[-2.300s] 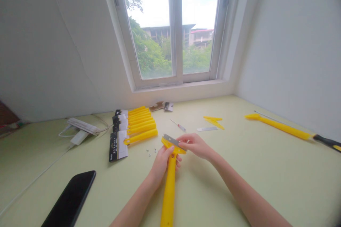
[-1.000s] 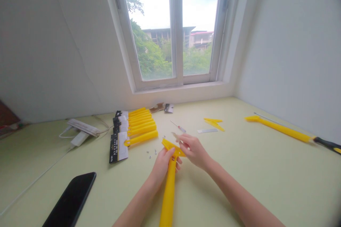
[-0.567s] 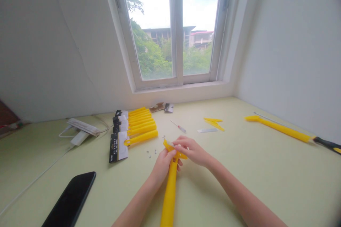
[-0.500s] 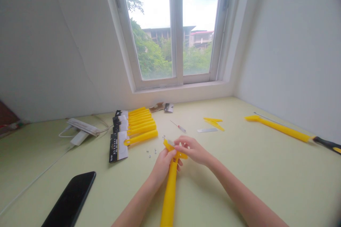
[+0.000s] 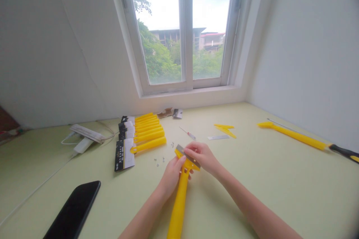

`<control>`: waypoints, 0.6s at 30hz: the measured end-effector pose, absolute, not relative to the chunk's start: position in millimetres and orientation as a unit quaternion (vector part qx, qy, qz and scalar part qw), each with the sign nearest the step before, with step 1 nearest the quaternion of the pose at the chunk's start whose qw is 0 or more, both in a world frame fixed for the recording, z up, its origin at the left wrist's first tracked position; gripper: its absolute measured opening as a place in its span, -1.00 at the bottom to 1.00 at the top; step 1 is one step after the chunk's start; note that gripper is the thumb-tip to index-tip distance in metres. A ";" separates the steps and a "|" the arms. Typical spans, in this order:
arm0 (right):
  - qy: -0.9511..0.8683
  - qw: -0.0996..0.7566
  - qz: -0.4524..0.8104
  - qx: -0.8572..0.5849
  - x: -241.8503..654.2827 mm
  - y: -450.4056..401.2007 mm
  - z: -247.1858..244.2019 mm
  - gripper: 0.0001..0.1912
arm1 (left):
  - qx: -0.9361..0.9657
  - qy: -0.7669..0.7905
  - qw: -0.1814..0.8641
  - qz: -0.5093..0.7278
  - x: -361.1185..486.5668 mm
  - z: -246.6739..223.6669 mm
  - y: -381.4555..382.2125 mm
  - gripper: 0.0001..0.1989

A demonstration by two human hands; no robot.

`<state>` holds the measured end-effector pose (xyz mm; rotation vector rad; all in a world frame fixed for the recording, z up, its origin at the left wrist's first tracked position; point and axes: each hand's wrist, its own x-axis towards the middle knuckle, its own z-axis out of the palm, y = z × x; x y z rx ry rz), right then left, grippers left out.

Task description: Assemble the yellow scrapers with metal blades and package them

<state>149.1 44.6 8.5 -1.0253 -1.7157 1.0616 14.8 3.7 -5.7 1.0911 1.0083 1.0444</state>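
Observation:
A yellow scraper points away from me, its long handle running down to the bottom edge of the view. My left hand is closed around the scraper just below its wide head, thumb on top. A grey metal blade lies across the head. The fingers of my right hand pinch the blade against the head, covering its middle. Left of the head, several small screws lie on the table. Beyond my hands is a small screwdriver with a reddish, clear handle.
Several yellow handles with black-and-white cards lie in a row at left. A phone and a power strip are further left. Yellow pieces, a loose blade and a long yellow tool lie right.
The blade now lies across the scraper's head, with more of it showing. The head has shifted slightly right, and my right hand has moved a little with it.

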 end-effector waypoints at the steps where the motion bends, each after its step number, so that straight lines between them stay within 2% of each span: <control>1: -0.683 0.429 0.424 -0.412 148.0 44.1 8.8 -0.76 | 0.475 0.441 0.611 0.454 15.0 -4.9 3.5 -0.66; 13: -0.685 0.406 0.457 -0.397 139.8 41.5 4.1 -0.77 | 0.471 0.449 0.579 0.492 15.2 -9.0 3.3 -0.67; 18: -0.686 0.393 0.492 -0.366 141.7 40.5 5.8 -0.65 | 0.481 0.463 0.520 0.532 13.9 -3.5 1.8 -0.70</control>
